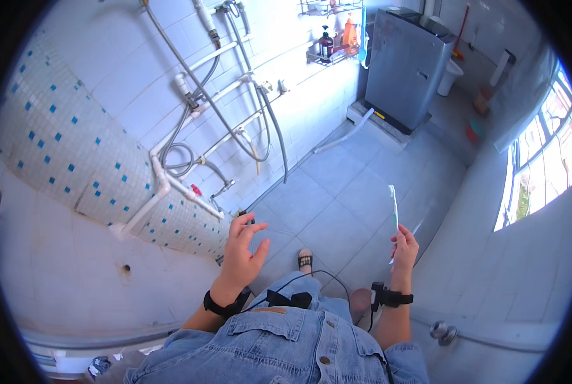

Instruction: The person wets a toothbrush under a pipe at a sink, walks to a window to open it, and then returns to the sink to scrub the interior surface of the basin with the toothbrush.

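Gripping toothbrush [394, 208] in right hand [403, 248], pointing it forward from grip. Spreading left hand [240, 253], apparently empty, well apart from right. Seemingly done grasping; not yet touching toothbrush to anything else.

The right hand [405, 248] hides part of 1 toothbrush [394, 208]; the wire rack [325, 61] appears cut off above.

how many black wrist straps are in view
2: the left strap is on the wrist of the left hand; the right strap is on the wrist of the right hand, which holds a toothbrush.
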A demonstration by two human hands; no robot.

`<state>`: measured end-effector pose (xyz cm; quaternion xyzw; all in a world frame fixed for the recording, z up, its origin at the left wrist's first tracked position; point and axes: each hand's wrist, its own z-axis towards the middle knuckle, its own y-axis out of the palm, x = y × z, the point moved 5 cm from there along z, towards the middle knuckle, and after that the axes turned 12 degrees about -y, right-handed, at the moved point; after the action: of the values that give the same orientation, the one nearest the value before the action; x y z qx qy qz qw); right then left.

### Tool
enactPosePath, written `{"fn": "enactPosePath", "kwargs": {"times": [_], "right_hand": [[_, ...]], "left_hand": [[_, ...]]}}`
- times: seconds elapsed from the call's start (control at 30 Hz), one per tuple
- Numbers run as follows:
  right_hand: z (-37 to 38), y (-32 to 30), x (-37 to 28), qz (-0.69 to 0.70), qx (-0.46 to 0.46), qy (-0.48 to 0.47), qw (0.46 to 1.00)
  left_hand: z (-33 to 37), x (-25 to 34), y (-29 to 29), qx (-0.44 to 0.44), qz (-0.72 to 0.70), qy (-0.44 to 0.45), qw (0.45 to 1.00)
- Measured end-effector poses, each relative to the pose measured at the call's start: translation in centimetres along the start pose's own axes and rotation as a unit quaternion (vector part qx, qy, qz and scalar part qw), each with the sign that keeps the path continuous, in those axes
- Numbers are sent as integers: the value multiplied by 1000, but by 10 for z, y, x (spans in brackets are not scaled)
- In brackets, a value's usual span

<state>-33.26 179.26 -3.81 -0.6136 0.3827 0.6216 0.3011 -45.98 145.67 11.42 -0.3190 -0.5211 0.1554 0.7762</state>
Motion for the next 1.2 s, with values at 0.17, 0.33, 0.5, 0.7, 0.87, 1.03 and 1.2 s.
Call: {"fn": "enactPosePath", "kwargs": {"times": [0.17, 0.33, 0.5, 0.7, 0.87, 1.03, 1.2], "right_hand": [[81, 29, -4, -17, -17, -32, 999], [181, 78, 0, -59, 0, -31, 998], [278, 119, -38, -74, 12, -125, 989], [428, 190, -106, -193, -24, -260, 946], [543, 311, -198, -263, -97, -421, 863], [639, 435, -273, -274, -169, -550, 771], [704, 521, -307, -430, -165, -595, 659]], "left_hand": [[75, -25, 34, 15, 9, 9, 1000], [179, -61, 59, 20, -4, -22, 1000], [265, -59, 62, 40, 1, -26, 999], [329, -83, 59, 90, -1, -87, 992], [336, -114, 47, 185, 76, -212, 957], [344, -115, 65, 282, 126, -290, 906], [380, -79, 104, 307, 122, -311, 891]]}}
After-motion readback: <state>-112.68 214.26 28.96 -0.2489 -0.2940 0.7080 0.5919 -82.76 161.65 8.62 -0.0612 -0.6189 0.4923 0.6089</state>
